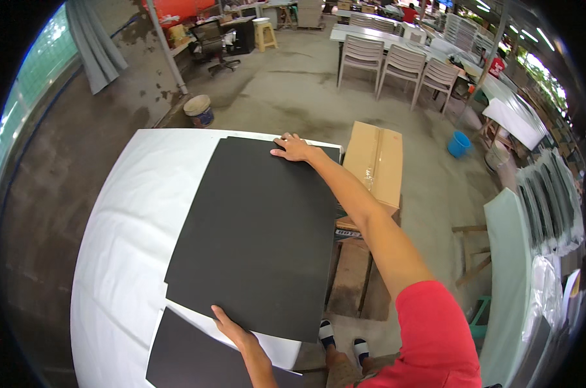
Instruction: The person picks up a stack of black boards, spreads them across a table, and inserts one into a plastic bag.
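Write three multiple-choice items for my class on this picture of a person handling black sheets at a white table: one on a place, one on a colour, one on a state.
1. Where is the cardboard box?
A. On the white table
B. Beyond the table's right edge
C. On a chair

2. What colour is the small bucket on the floor?
A. Blue
B. Yellow
C. Black

3. How does the right hand meet the large black sheet?
A. Lies open at its far edge
B. Hangs well clear of it
C. Crumples it into a ball

Key: 1 B, the box stands beside the table; 2 A, plainly blue; 3 A, fingers spread on the flat sheet, while the left hand grips its near edge.
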A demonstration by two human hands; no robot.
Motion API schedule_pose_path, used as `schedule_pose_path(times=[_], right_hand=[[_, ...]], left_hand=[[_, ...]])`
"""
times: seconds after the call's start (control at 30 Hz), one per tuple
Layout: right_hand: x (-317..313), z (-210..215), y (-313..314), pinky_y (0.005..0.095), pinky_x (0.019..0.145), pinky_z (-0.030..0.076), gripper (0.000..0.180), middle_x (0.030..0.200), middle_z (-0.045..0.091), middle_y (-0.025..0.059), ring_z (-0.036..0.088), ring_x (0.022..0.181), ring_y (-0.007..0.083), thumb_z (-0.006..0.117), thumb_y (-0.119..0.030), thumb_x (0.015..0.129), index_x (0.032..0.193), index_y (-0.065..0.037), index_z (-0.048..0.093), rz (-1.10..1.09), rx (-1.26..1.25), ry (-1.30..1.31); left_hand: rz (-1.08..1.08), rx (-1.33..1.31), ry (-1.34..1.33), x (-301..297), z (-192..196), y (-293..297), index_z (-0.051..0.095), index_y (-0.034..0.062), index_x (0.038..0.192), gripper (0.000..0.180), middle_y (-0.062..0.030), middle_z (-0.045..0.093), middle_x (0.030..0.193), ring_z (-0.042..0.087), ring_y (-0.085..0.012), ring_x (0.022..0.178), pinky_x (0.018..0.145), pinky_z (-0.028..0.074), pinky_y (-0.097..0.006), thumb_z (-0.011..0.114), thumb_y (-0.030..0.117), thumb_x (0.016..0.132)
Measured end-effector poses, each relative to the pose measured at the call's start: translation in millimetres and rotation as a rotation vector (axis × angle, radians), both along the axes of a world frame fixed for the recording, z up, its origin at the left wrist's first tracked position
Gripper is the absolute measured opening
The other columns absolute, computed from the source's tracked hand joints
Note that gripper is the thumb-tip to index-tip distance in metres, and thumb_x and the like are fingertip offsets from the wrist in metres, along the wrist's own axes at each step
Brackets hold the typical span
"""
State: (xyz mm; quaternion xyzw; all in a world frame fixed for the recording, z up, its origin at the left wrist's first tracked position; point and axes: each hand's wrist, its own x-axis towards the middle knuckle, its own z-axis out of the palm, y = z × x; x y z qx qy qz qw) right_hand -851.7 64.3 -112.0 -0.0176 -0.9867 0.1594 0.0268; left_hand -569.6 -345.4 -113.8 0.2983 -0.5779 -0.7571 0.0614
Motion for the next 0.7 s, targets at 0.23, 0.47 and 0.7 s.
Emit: schedule_pose_path(times=[0.23,0.47,0.7], right_hand=[[45.2,10.4,91.8,0.0452,0.106,0.035,0.079,0.136,0.050,0.0203,0.046,0.127,0.0353,0.028,-0.070,0.091,0.130,-0.007,0.054,-0.035,-0.350,-0.233],[65.0,-10.2,96.3,0.0471,0.107,0.033,0.091,0.137,0.048,0.0202,0.043,0.129,0.0367,0.021,-0.076,0.087,0.131,-0.003,0.053,-0.299,-0.294,-0.139],[198.5,12.0,39.3,0.0507,0.094,0.042,0.056,0.124,0.049,0.0270,0.050,0.113,0.0455,0.056,-0.044,0.091,0.126,-0.002,0.048,-0.530,-0.484,0.469]], left_hand=[[-0.020,0.201,0.102,-19.6,5.4,5.0,0.045,-0.0027,0.133,0.063,-0.0160,0.050,0.130,0.053,-0.0301,0.114,0.095,0.045,-0.038,0.052,0.046,0.094],[-0.068,0.255,0.111,-30.7,11.1,7.5,0.043,-0.0004,0.136,0.065,-0.0144,0.044,0.139,0.046,-0.0296,0.123,0.101,0.040,-0.040,0.048,0.049,0.095],[-0.064,-0.099,0.167,-34.8,-26.9,-50.8,0.033,0.0008,0.144,0.070,-0.0096,0.047,0.137,0.048,-0.0224,0.116,0.099,0.037,-0.035,0.046,0.048,0.095]])
